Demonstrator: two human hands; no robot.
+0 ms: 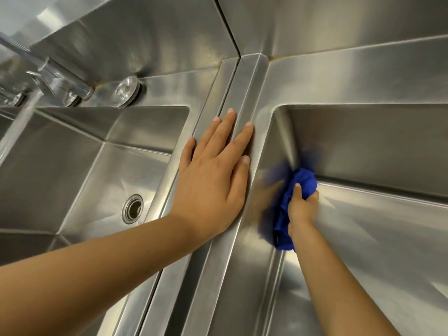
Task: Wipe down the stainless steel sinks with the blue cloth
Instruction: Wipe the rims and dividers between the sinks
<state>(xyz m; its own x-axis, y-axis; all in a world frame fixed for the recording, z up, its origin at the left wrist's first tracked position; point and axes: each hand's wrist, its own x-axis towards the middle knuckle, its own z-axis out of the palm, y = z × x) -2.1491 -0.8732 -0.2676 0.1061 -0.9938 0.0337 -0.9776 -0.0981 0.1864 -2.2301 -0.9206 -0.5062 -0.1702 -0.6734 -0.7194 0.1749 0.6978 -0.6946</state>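
**Blue cloth bunched in the right hand, deep in the right basin's corner**

The blue cloth [304, 181] looks soft, light and floppy, a rag that crumples to whatever shape the fist gives it. I'd judge it safest taken as a wad in the palm, since a loose tail would only drag on slick steel.

That is how the right hand [301, 206] has it. The fingers and thumb are curled tight round the bundle, pressing it into the right sink [363, 141] where the left wall meets the floor. A tail of cloth hangs down toward six o'clock along the wrist, and its edges are blurred.

At ten o'clock from the cloth, the left hand [213, 180] lies flat, fingers spread and straight, on the raised divider [244, 93] between the basins. It holds nothing. It seems to be bracing the body.

The left sink [72, 166] lies toward nine o'clock, water running from the tap [55, 76].
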